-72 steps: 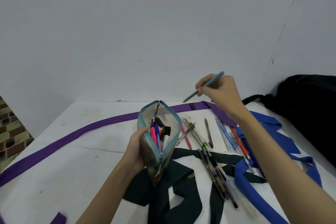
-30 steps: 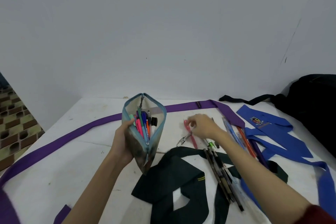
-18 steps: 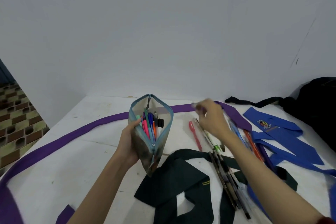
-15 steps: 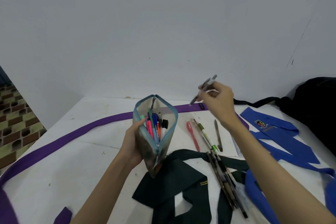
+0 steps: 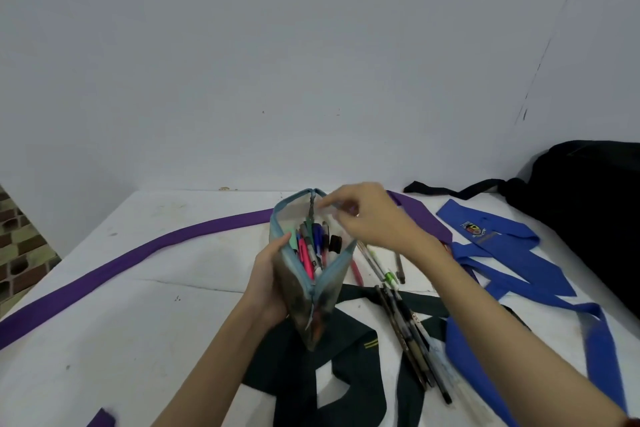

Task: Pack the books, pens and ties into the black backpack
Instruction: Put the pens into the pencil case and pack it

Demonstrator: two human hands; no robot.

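Right hand (image 5: 370, 218) moved over pencil case (image 5: 311, 274) mouth.

Two bare forearms enter from the lower edge, one from 6 o'clock, one from 5 o'clock; left hand (image 5: 268, 282) and right hand (image 5: 372, 218) carry no gloves, rings or watch; a narrow red sleeve edge (image 5: 631, 422) shows on the right arm at the 5 o'clock corner; the left forearm is uncovered throughout its visible length.
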